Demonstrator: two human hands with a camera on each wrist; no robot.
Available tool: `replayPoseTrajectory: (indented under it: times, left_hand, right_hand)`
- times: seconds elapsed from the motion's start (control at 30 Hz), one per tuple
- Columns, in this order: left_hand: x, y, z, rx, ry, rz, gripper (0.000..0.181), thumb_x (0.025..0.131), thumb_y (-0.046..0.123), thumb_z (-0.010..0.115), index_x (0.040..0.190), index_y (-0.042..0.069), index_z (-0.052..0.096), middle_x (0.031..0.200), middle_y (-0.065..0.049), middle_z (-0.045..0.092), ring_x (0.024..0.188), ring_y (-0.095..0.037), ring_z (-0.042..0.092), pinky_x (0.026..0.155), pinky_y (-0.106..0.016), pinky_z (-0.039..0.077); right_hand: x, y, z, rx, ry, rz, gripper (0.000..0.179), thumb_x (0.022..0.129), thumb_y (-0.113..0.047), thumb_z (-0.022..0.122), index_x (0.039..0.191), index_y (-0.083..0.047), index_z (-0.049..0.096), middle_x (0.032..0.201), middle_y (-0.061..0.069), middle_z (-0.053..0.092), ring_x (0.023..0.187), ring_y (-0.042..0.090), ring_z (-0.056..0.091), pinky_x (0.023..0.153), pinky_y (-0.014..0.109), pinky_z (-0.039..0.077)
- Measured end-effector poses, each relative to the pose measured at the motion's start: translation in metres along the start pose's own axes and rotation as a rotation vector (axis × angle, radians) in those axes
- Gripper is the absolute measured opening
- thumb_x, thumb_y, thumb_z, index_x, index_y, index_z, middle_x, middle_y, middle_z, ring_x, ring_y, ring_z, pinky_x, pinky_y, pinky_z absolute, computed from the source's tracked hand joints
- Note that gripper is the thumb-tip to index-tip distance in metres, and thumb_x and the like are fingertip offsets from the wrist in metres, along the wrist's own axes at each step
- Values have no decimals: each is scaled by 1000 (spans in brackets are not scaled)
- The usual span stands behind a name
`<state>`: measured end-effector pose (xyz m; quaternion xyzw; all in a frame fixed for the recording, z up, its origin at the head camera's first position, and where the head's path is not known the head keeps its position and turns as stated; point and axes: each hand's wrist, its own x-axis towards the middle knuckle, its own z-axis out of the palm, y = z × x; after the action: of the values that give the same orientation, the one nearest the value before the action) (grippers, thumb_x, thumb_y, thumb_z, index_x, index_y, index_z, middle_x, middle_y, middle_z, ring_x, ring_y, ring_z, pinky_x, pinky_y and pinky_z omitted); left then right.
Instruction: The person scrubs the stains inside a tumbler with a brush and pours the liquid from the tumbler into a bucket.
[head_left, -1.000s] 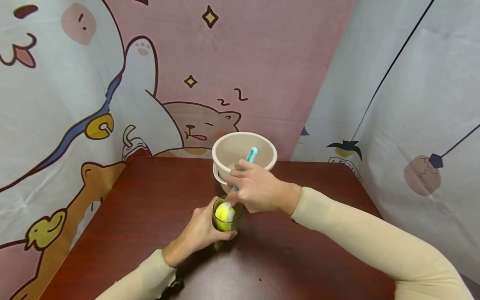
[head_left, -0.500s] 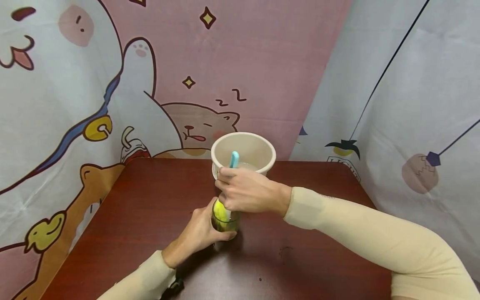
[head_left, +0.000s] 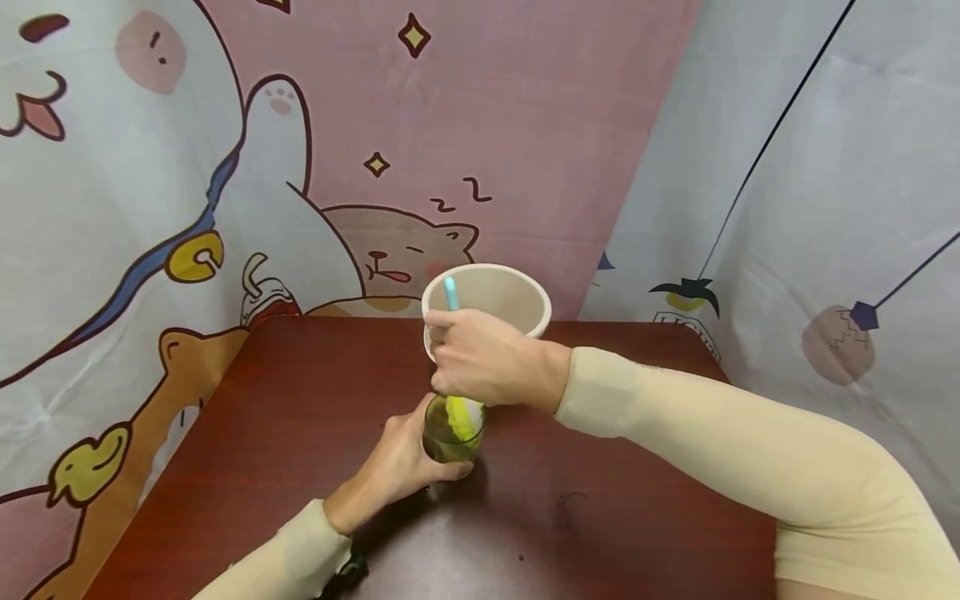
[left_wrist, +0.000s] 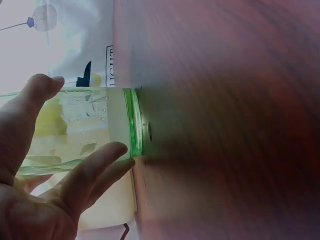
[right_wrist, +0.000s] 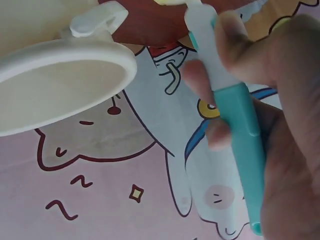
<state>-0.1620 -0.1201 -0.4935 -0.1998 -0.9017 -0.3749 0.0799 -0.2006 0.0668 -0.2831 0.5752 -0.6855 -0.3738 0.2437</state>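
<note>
My left hand (head_left: 401,454) wraps fingers and thumb round a greenish drinking glass (head_left: 442,450), which stands upright on the brown table. In the left wrist view, water drops dot the wall of the glass (left_wrist: 100,112). A sponge cup brush is in my right hand (head_left: 487,358), its teal and white handle (right_wrist: 235,105) gripped between thumb and fingers. The brush's yellow and white sponge head (head_left: 467,417) sits at the mouth of the glass, partly inside, toward the right. My right hand hides the lower handle in the head view.
Behind the glass stands a cream plastic tub (head_left: 525,287), close to my right hand. Its rim (right_wrist: 127,62) shows in the right wrist view. A printed cartoon cloth (head_left: 525,125) hangs at the table's back. Small drops lie on the table (head_left: 585,533).
My right hand has moved left and slightly up, with the brush handle's top swinging left. The sponge head has shifted right and higher in the glass. My left hand keeps its place.
</note>
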Motion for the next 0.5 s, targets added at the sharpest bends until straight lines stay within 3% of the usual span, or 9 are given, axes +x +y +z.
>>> replayPoseTrajectory:
  times: [0.17,0.33,0.5]
  left_hand:
    - [0,0,-1,-4,6,3,81,72,41,112,135,26,64,105,11,83,94,-9,80,85,-30,65]
    - [0,1,0,19,10,-6,80,71,42,112,134,27,64,104,12,83,94,-10,80,85,-30,65]
    - [0,2,0,20,14,-12,80,71,42,112,133,27,64,104,12,83,95,-10,81,85,-31,66]
  right_hand:
    - [1,13,3,143,-45,12,15,91,-30,87,82,-39,79,81,-10,82,87,16,77,109,40,40]
    - [-3,23,15,351,-45,41,19,82,-30,89,72,-34,73,70,-9,76,78,19,73,100,43,39]
    - [-12,30,31,539,-64,65,13,85,-30,92,76,-37,85,74,-15,80,77,17,73,97,45,36]
